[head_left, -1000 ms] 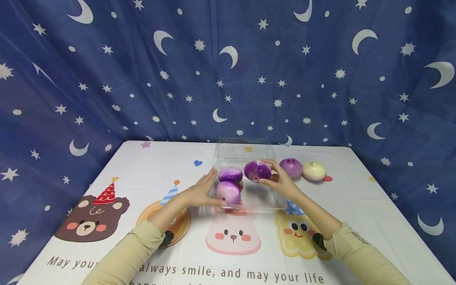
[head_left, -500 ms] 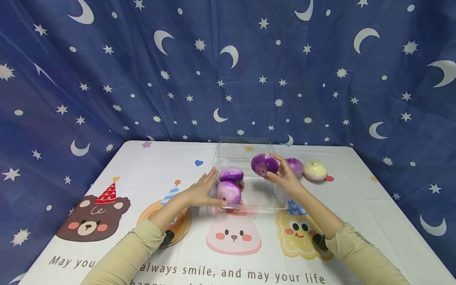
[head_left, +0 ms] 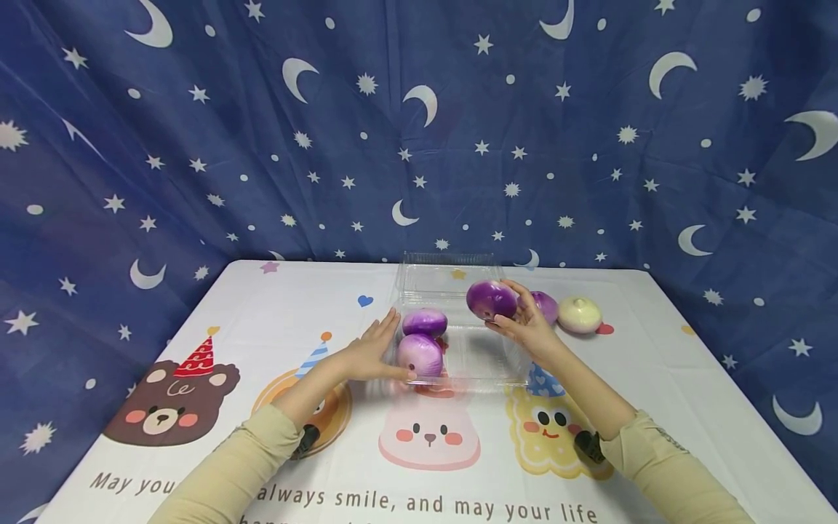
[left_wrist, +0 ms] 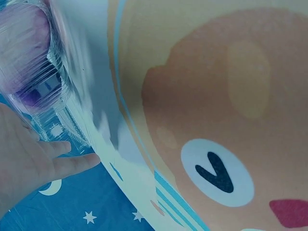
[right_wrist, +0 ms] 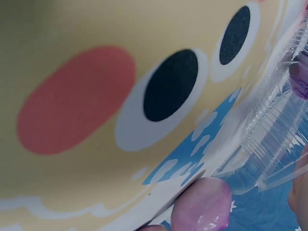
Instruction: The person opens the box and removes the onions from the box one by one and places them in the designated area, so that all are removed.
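Note:
My left hand (head_left: pixel 368 356) lies with straight fingers along the left side of a clear plastic clamshell box (head_left: pixel 481 364), its thumb at the front left corner. Two purple onions sit in the left half of the box: a dark one (head_left: pixel 425 322) behind and a paler one (head_left: pixel 420 355) in front. Over the right part of the box my right hand (head_left: pixel 530 327) grips a dark purple onion (head_left: pixel 491 300) between thumb and fingers. In the left wrist view, box and onions appear past the left fingers (left_wrist: pixel 72 166). Just a sliver of the right hand (right_wrist: pixel 299 190) shows in its wrist view.
Beyond the right hand, another purple onion (head_left: pixel 546 308), partly hidden, and a pale yellow onion (head_left: pixel 579 315) stand on the table. The box lid (head_left: pixel 448 280) lies back towards the star-printed curtain (head_left: pixel 458 131). A printed white cloth (head_left: pixel 687 407) covers the table.
My right hand, gripping the dark purple onion, has moved right and slightly back, slowing in the last half second. My left hand and the onions in the box have stayed put.

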Motion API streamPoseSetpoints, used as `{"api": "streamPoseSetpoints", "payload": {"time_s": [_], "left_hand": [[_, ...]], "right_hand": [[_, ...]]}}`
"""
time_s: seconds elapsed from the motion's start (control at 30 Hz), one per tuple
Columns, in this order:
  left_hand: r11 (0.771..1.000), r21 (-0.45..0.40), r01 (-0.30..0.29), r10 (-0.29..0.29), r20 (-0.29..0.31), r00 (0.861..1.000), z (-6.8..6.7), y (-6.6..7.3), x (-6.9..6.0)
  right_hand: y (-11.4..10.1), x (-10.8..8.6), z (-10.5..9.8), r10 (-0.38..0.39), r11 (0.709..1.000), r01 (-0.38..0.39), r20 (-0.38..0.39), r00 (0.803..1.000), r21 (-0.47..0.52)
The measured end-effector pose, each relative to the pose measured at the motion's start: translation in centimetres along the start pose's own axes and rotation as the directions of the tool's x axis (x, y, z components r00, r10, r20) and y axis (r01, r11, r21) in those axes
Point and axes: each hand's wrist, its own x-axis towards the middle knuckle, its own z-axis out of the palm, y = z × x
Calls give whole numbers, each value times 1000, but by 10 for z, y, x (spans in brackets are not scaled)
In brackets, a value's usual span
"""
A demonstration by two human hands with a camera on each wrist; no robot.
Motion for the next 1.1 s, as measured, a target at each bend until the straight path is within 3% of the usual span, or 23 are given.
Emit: {"api": "streamPoseSetpoints", "payload": {"time_s": [0.23, 0.47, 0.73, 1.1], "left_hand": [[1000, -9, 7, -7, 6, 1000, 0, 0, 0], [1000, -7, 4, -4, 8, 1000, 0, 1, -1], [1000, 0, 11, -11, 15, 1000, -1, 1, -2], [1000, -2, 0, 0, 8, 1000, 0, 0, -1]], "right_hand": [[1, -2, -4, -25, 998, 25, 2, 1000, 62], [-2, -2, -8, 21, 996, -17, -41, 999, 91], [-12, -6, -5, 21, 979, -14, -32, 999, 203], [-8, -8, -15, -49, 989, 45, 25, 998, 141]]}}
